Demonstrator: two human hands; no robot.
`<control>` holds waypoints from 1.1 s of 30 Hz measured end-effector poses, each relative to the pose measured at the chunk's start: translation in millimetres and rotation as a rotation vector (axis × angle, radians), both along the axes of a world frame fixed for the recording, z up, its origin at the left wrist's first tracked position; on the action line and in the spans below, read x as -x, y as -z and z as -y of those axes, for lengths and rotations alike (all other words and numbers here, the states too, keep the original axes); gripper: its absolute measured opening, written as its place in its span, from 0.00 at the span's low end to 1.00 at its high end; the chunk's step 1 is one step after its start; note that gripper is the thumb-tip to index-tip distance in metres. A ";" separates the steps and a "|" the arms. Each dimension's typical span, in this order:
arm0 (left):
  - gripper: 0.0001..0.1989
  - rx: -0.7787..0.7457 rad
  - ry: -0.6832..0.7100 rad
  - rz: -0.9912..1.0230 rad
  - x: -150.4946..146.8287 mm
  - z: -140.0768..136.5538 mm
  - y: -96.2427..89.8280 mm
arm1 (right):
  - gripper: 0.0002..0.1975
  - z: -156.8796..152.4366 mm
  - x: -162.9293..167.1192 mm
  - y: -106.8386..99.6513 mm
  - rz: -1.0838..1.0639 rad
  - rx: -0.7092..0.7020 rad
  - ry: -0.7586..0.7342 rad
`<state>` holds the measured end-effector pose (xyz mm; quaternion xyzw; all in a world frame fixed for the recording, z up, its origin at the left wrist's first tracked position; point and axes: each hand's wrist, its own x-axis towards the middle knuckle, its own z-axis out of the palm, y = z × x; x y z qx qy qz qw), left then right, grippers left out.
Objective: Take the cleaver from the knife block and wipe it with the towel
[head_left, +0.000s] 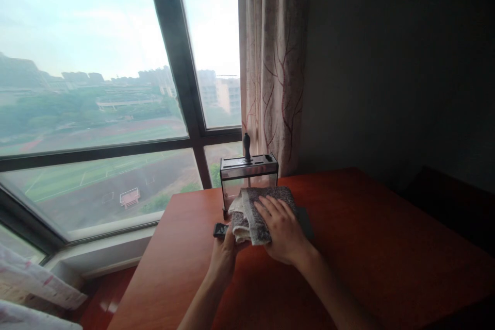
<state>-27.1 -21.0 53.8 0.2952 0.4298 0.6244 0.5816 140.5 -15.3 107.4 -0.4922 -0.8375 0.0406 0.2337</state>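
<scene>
My left hand (225, 251) is closed around the black handle (220, 230) of what looks like a broad kitchen knife, its dark end poking out left of the fist. A flat grey piece, apparently the blade (304, 223), shows beyond the towel to the right; the middle is covered. The grey-and-white folded towel (251, 211) wraps over it. On top lies my right hand (280, 224), fingers pressing the cloth, thumb hidden. Just behind stands a clear-sided knife block (249, 165) with a slotted top and one dark handle (246, 145) upright in it.
The reddish-brown wooden table (162, 268) runs under both hands, its left edge near the window sill (112, 247). A large window (96, 87) fills the left side. A patterned curtain (274, 62) hangs behind the block, beside a dark wall (386, 62).
</scene>
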 end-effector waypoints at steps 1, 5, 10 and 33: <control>0.19 0.003 0.014 0.006 -0.1 0.4 -0.3 | 0.39 -3.4 -4.0 -1.8 -0.006 0.010 0.009; 0.18 -0.006 0.053 0.010 3.0 0.8 -0.1 | 0.31 -13.5 -24.9 -8.2 -0.106 0.096 0.009; 0.19 -0.038 0.109 -0.022 9.6 -0.7 0.0 | 0.21 -17.5 -63.8 -13.2 -0.481 0.370 -0.096; 0.08 -0.016 -0.099 0.547 8.5 -9.9 -2.9 | 0.18 13.5 -48.8 51.7 -1.943 0.779 0.192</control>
